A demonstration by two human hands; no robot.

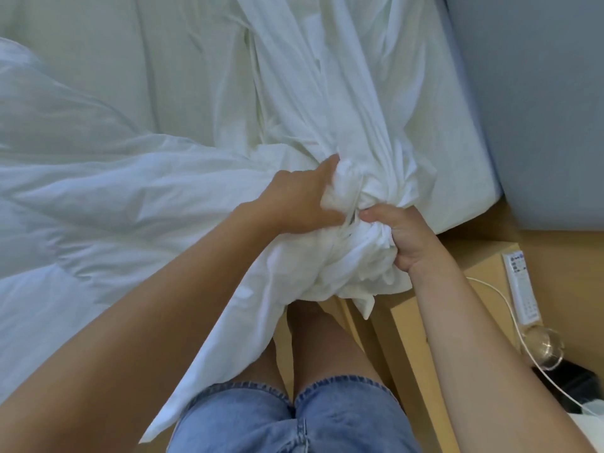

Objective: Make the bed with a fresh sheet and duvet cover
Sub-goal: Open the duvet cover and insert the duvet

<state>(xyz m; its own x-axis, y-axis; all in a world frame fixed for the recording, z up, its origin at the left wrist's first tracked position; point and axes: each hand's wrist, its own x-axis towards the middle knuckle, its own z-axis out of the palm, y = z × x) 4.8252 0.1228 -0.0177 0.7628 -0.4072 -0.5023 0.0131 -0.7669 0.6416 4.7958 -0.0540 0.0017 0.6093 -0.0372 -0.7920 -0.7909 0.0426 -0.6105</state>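
While both hands are buried in one wad of white cloth at the near right corner of the bed, the step looks like gathering the duvet cover [353, 263] down toward one of its corners, though it cannot be told for sure that this cloth is the cover and not a sheet. The left hand [300, 201] clutches the far left side of the wad, fingers sunk into the folds and the forefinger lying along the top. The right hand [403, 238] is curled round the right side with the thumb pressed on top, so both are clenched on fabric, not spread. From the wad the cloth runs in a long creased band toward the far end of the mattress [457, 152], and a loose tail hangs in front of the person's denim shorts [294, 420]. The puffy duvet [81, 197] lies heaped at the left, just beside the hands. To do this well, one hand should pin the gathered folds while the other feeds more in evenly, feeling for the seam corner. Any pull is best directed toward the body and away from the bedside table [483, 266] at the right, where a remote [521, 289], a white cable [516, 322] and a glass [545, 349] could be swept off.
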